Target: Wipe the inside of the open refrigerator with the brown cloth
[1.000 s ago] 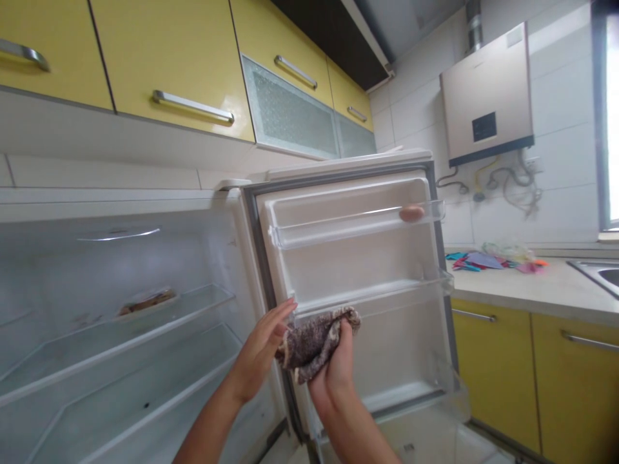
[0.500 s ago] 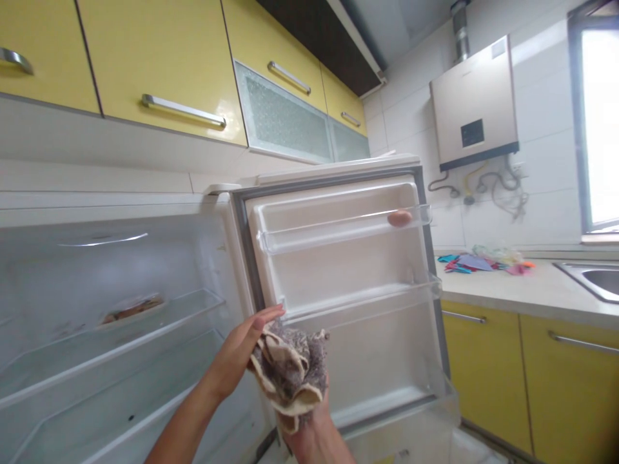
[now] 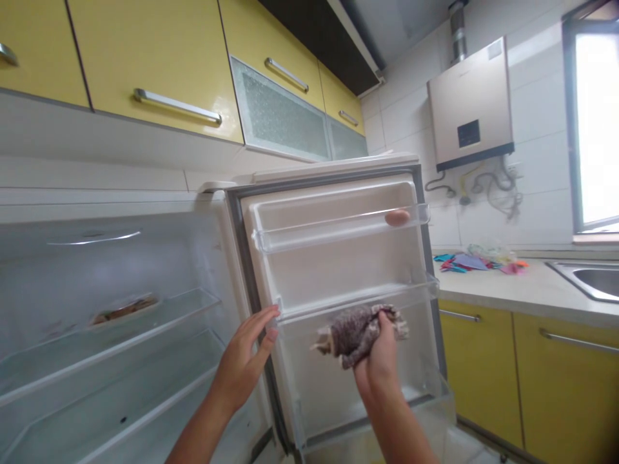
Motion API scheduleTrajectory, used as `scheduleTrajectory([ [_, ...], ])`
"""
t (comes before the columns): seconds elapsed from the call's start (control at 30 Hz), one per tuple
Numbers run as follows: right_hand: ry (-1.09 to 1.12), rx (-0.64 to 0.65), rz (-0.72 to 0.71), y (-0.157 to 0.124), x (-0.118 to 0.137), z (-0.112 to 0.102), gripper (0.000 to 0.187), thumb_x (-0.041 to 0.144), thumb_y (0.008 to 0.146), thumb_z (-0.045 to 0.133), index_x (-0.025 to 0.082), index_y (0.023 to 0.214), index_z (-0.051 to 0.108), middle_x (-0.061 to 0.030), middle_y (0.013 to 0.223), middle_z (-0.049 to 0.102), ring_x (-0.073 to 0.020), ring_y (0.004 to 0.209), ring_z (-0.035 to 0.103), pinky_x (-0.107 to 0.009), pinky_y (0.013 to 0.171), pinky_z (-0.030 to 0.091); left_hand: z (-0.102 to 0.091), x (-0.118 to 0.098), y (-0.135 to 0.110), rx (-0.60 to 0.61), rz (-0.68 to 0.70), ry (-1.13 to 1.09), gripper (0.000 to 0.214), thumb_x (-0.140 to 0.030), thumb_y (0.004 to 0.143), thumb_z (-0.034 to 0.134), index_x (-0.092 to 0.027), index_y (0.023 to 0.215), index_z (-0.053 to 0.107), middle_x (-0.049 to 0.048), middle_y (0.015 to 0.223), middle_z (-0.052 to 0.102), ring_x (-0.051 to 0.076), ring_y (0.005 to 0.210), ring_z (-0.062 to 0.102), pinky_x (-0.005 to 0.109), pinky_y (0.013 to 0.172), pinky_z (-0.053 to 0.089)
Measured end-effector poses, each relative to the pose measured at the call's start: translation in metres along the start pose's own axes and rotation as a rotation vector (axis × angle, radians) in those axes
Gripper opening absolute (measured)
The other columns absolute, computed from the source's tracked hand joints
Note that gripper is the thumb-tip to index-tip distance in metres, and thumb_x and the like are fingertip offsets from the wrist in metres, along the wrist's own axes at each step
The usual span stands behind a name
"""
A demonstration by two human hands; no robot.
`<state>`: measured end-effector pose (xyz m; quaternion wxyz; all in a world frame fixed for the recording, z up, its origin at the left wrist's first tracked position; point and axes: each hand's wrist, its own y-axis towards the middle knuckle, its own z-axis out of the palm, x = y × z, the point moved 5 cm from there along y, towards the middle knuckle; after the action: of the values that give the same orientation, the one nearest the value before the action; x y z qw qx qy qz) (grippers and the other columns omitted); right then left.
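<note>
In the head view, a grey-brown cloth (image 3: 360, 332) with a pale underside is bunched in my right hand (image 3: 380, 361), thumb on top. It is in front of the open refrigerator door (image 3: 333, 270), level with the middle clear door shelf (image 3: 358, 303). My left hand (image 3: 249, 361) has its fingers stretched out, fingertips by the left end of that shelf; whether they touch it I cannot tell. An egg (image 3: 397, 218) lies in the top door shelf (image 3: 309, 235).
Left of the door is the refrigerator's inside, with a packet of food (image 3: 124, 309) on a glass shelf (image 3: 193, 299). Yellow cabinets (image 3: 155, 58) hang above. At right, a counter (image 3: 483, 283) bears colourful items (image 3: 464, 262) beside a sink (image 3: 592, 277); a water heater (image 3: 469, 103) is on the wall.
The cloth has gone from between both hands to my right hand alone, which has moved up and right across the door. My left hand has stayed near the shelf's end, off the cloth.
</note>
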<state>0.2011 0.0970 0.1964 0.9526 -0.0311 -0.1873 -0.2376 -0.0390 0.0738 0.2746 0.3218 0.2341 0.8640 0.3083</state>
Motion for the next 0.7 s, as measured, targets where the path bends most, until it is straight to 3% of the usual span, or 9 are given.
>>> scheduleTrajectory([
  [0.07,-0.040,-0.247,-0.211,0.022,0.031,-0.017,0.031,0.045,0.076,0.067,0.023,0.098,0.062,0.0025,0.092,0.073,-0.0152,0.090,0.071,-0.029,0.076,0.061,0.001,0.001,-0.001,-0.012,-0.008,0.006,0.046,-0.058,0.092,0.048,-0.029,0.124,0.065,0.0061,0.141,0.063,0.026,0.135,0.054,0.053,0.120,0.037],
  [0.13,-0.076,-0.372,-0.378,0.042,0.059,-0.030,0.036,0.044,0.076,0.067,0.024,0.104,0.059,0.0015,0.101,0.072,-0.0155,0.098,0.070,-0.030,0.082,0.060,0.001,0.002,-0.002,-0.013,-0.008,0.014,0.045,-0.058,0.092,0.049,-0.030,0.124,0.065,0.0054,0.141,0.063,0.025,0.135,0.054,0.053,0.119,0.038],
  [0.23,-0.192,-0.432,-0.565,0.064,0.088,-0.052,0.044,0.047,0.077,0.067,0.023,0.112,0.057,-0.0027,0.115,0.069,-0.0179,0.107,0.068,-0.032,0.090,0.058,0.001,0.005,-0.002,-0.015,0.007,0.023,0.044,-0.056,0.092,0.049,-0.031,0.125,0.065,0.0047,0.140,0.064,0.025,0.135,0.054,0.053,0.119,0.039],
  [0.33,-0.388,-0.391,-0.685,0.069,0.097,-0.073,0.049,0.053,0.081,0.063,0.018,0.115,0.060,-0.0090,0.120,0.068,-0.0240,0.113,0.065,-0.038,0.098,0.054,0.001,0.006,-0.001,-0.023,0.023,0.034,0.042,-0.055,0.092,0.050,-0.033,0.126,0.064,0.0042,0.141,0.064,0.024,0.134,0.055,0.053,0.118,0.040],
  [0.47,-0.790,-0.237,-0.995,0.044,0.081,-0.075,0.056,0.048,0.086,0.062,0.012,0.128,0.058,-0.0205,0.141,0.055,-0.0345,0.137,0.048,-0.054,0.114,0.037,0.004,0.005,-0.001,-0.036,0.033,0.041,0.041,-0.054,0.093,0.050,-0.033,0.124,0.065,0.0039,0.141,0.063,0.024,0.134,0.055,0.052,0.118,0.040],
  [0.53,-0.976,-0.071,-1.235,0.018,0.058,-0.061,0.061,0.037,0.088,0.062,0.013,0.143,0.048,-0.0219,0.156,0.038,-0.0367,0.148,0.032,-0.062,0.119,0.025,0.006,0.005,-0.002,-0.043,0.030,0.026,0.040,-0.053,0.093,0.050,-0.032,0.124,0.066,0.0044,0.141,0.063,0.024,0.135,0.055,0.052,0.118,0.040],
  [0.6,-1.110,0.138,-1.411,-0.009,0.027,-0.043,0.067,0.030,0.089,0.058,0.016,0.151,0.037,-0.0212,0.162,0.027,-0.0387,0.152,0.023,-0.068,0.118,0.020,0.007,0.005,-0.002,-0.046,0.023,0.009,0.041,-0.051,0.093,0.050,-0.031,0.125,0.065,0.0053,0.142,0.063,0.024,0.135,0.054,0.053,0.119,0.039],
  [0.7,-1.323,0.440,-1.487,-0.046,-0.023,-0.016,0.069,0.027,0.089,0.052,0.016,0.155,0.034,-0.0188,0.162,0.029,-0.0378,0.153,0.018,-0.063,0.119,0.020,0.010,0.008,-0.002,-0.037,0.037,-0.013,0.041,-0.045,0.091,0.054,-0.029,0.128,0.064,0.0070,0.143,0.061,0.025,0.136,0.053,0.053,0.120,0.037],
])
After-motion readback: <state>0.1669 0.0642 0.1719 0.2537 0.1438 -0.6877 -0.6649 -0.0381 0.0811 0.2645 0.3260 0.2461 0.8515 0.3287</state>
